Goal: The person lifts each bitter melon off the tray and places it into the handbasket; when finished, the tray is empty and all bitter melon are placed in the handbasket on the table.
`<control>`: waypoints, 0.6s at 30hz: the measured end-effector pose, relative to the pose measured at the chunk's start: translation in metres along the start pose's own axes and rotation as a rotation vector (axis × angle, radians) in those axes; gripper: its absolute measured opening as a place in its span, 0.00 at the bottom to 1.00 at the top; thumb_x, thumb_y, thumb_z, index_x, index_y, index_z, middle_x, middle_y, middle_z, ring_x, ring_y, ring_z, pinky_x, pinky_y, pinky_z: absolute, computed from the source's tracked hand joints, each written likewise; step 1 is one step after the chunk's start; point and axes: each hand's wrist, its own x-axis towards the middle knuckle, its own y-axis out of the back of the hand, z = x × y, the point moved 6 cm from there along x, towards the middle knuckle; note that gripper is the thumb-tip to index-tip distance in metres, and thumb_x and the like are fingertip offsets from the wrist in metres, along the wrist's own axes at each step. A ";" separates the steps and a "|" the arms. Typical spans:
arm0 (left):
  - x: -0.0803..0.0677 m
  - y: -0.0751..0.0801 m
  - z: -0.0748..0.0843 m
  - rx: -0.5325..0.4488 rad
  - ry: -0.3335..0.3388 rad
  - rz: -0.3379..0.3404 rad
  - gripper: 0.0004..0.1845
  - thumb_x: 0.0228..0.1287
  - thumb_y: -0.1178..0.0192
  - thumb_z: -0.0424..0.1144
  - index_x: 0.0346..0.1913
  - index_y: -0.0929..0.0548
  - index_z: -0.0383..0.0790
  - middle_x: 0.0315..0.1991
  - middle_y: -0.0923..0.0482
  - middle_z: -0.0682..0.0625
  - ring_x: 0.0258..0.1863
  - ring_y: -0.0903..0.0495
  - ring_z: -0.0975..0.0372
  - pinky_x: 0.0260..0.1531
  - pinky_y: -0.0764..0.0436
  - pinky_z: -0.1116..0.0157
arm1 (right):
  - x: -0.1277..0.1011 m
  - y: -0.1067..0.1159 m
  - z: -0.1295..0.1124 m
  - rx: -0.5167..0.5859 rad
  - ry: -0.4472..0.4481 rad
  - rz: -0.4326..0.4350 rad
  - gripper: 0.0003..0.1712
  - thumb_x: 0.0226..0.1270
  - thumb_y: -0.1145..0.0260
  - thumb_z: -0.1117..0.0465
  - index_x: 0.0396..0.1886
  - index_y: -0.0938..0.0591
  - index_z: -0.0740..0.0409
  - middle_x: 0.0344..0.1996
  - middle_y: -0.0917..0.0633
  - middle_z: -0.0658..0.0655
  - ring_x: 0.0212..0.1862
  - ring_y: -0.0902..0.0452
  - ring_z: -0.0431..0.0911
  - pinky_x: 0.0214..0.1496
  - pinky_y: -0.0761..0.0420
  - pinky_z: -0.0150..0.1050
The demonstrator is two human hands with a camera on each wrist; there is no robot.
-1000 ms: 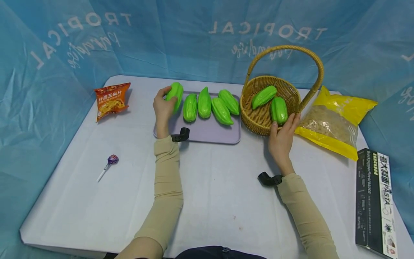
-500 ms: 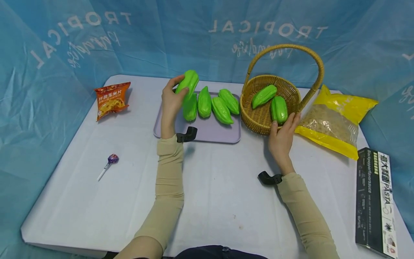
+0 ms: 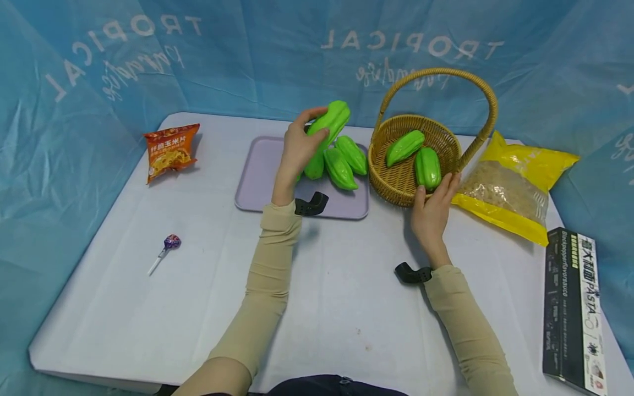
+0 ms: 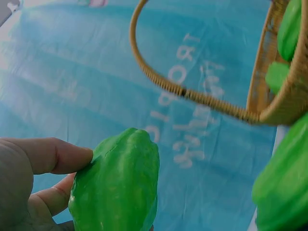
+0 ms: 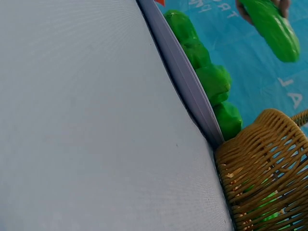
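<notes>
My left hand (image 3: pixel 298 147) pinches a ridged green gourd (image 3: pixel 334 116) between thumb and fingers, raised above the lilac tray (image 3: pixel 261 173). The left wrist view shows the held gourd (image 4: pixel 118 180) up close. On the tray lie more such gourds (image 3: pixel 339 169), partly hidden by the hand and the held one. Right of the tray stands a wicker basket (image 3: pixel 382 186) with a tall arched handle, two gourds (image 3: pixel 427 168) inside. My right hand (image 3: pixel 432 217) rests on the basket's near right rim, fingers extended. That hand is outside the right wrist view, where the basket's wall (image 5: pixel 262 159) shows.
Right of the basket lies a yellow bag (image 3: pixel 515 187), with a black and white pasta box (image 3: pixel 572 308) nearer the front. An orange snack bag (image 3: pixel 171 153) and a lollipop (image 3: pixel 171 242) are at left. A blue printed curtain (image 3: pixel 297 60) hangs behind the table.
My left hand has lifted the gourd from the tray's left end and carried it rightward over the other gourds. The right hand and the basket have stayed in place.
</notes>
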 end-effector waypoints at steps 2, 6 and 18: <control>0.001 -0.009 0.006 0.003 -0.018 -0.029 0.23 0.67 0.43 0.32 0.65 0.26 0.42 0.66 0.28 0.48 0.63 0.27 0.56 0.55 0.24 0.64 | 0.000 0.000 0.000 0.000 0.000 -0.003 0.41 0.77 0.55 0.49 0.77 0.58 0.67 0.78 0.64 0.62 0.79 0.64 0.52 0.73 0.41 0.56; 0.001 -0.025 0.017 0.010 -0.044 -0.078 0.23 0.67 0.43 0.32 0.65 0.26 0.42 0.66 0.28 0.49 0.63 0.27 0.58 0.53 0.24 0.67 | 0.000 0.000 0.000 -0.010 -0.003 0.001 0.41 0.77 0.55 0.50 0.77 0.57 0.67 0.78 0.64 0.62 0.79 0.64 0.52 0.74 0.42 0.54; 0.003 -0.070 0.041 0.002 -0.121 -0.193 0.22 0.69 0.44 0.32 0.65 0.26 0.41 0.66 0.29 0.48 0.47 0.25 0.61 0.35 0.31 0.71 | 0.001 -0.001 0.002 -0.008 -0.005 -0.003 0.42 0.76 0.55 0.49 0.77 0.57 0.67 0.78 0.64 0.62 0.79 0.64 0.52 0.75 0.42 0.53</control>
